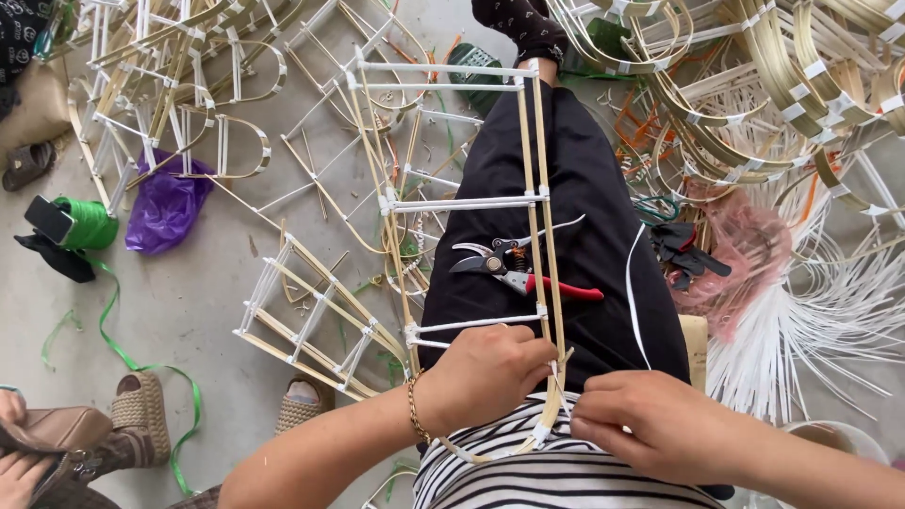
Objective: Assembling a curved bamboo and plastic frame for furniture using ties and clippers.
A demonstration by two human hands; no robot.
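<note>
A long ladder-like frame of thin bamboo strips and white cross pieces lies along my outstretched leg in black trousers. My left hand grips its near end by the rail. My right hand pinches a white tie at the frame's near corner, close to my striped shirt. Pruning shears with red handles rest on my thigh under the frame. A loose white strip curves over the trousers to the right.
Finished bamboo frames lie on the concrete floor at left, more piled at the back left. Curved bamboo hoops heap at right above a bundle of white strips. A green ribbon spool, a purple bag and another person's sandalled foot sit left.
</note>
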